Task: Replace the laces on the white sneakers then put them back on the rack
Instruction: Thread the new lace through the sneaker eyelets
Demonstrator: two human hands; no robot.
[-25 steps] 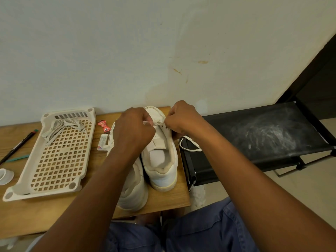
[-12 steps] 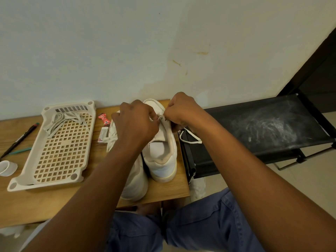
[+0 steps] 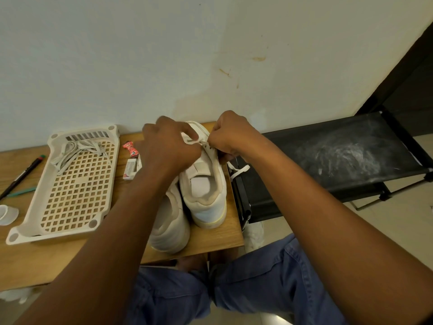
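- Head view, at the left edge of the wooden bench (image 3: 46, 261): a black pen (image 3: 22, 175), a green stick beside it, and a small white cap (image 3: 8, 213).
- Next comes a white plastic tray (image 3: 77, 231) with many holes; a loose bundle of laces (image 3: 75, 152) lies at its far end. I judge these are the old laces, or maybe the pair for the second shoe; I cannot tell which.
- Between the tray and the shoes lie a red wrapper (image 3: 129, 148) and a small white box (image 3: 130, 170).
- The left hand (image 3: 167, 146) is curled and pinches the lace (image 3: 193, 140) over the far part of the right sneaker (image 3: 206, 191).
- The left sneaker (image 3: 169, 226) stands just beside it, near the front edge; its eyelets are hidden under the forearm.
- The right hand (image 3: 230, 134) is curled too and pinches the same lace from the other side; a free lace end (image 3: 237, 171) hangs over the right edge.
- The black rack (image 3: 339, 156) stands to the right, with no shoes on it.
- Lacing seems just started near the toe; the remaining eyelets and the return to the rack are left.
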